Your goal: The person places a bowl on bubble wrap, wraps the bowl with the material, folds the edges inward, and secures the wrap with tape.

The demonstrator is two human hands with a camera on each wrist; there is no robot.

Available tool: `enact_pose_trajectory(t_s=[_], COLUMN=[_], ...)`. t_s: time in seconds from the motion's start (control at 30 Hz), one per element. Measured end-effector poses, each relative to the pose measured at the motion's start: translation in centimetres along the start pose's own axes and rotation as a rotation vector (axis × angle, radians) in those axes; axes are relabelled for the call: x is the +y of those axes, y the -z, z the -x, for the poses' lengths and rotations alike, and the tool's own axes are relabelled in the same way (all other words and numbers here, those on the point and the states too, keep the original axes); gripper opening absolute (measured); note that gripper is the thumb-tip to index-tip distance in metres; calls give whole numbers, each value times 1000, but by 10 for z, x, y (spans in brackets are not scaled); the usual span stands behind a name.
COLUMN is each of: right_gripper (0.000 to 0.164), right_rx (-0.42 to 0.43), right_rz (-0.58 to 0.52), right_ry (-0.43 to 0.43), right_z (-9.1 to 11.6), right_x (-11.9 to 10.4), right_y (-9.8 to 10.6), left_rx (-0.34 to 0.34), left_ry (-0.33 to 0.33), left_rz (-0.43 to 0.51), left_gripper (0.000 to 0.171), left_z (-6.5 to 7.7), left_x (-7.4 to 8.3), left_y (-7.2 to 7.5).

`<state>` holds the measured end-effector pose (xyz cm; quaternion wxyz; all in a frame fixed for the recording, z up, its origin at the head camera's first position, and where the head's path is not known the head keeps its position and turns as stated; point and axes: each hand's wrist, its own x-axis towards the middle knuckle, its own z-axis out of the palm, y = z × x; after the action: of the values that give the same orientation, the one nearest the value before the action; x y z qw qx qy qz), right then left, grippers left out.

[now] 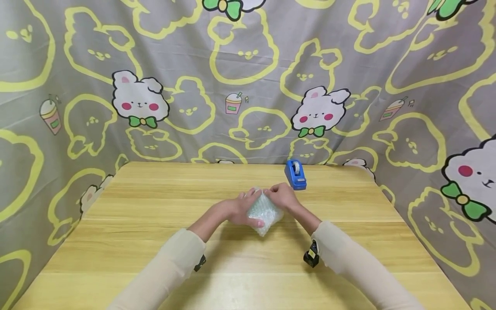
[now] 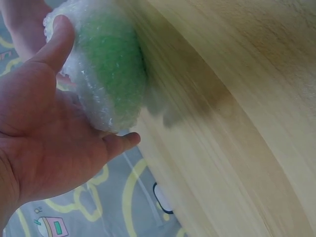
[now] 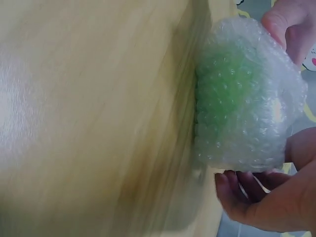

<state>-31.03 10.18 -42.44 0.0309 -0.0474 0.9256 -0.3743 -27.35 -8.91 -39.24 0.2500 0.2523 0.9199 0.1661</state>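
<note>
A bundle of clear bubble wrap (image 1: 265, 212) sits over the middle of the wooden table, with something green (image 2: 116, 61) showing through its layers. My left hand (image 1: 241, 210) holds the bundle from the left, thumb on the near face and fingers reaching to its far side. At the upper right edge of the bundle my right hand (image 1: 284, 197) pinches the wrap. In the right wrist view the fingers of the right hand (image 3: 281, 205) curl beside the wrap, while its thumb and index finger are partly hidden behind it. The left hand's thumb shows at the top right there.
A blue tape dispenser (image 1: 296, 175) with a roll of tape stands at the back of the table (image 1: 155, 185), right of the bundle. A patterned curtain (image 1: 186, 56) hangs behind the table and along both sides. A small black device (image 1: 311, 256) hangs under the right wrist.
</note>
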Motion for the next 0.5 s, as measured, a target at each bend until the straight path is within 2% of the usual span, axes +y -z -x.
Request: enact_pose_trajectory(t_s=[0.27, 0.5], right_gripper=[33, 29], right_rx=[42, 78], right_rz=[-51, -60], right_ry=[4, 58], right_z=[0, 3], right_x=[7, 11], right_y=[-2, -6], left_rx=[34, 120], left_ry=[-43, -76], left_rz=[51, 60], left_gripper=[101, 101], left_z=[1, -2], left_x=[-2, -6], left_y=[-1, -10])
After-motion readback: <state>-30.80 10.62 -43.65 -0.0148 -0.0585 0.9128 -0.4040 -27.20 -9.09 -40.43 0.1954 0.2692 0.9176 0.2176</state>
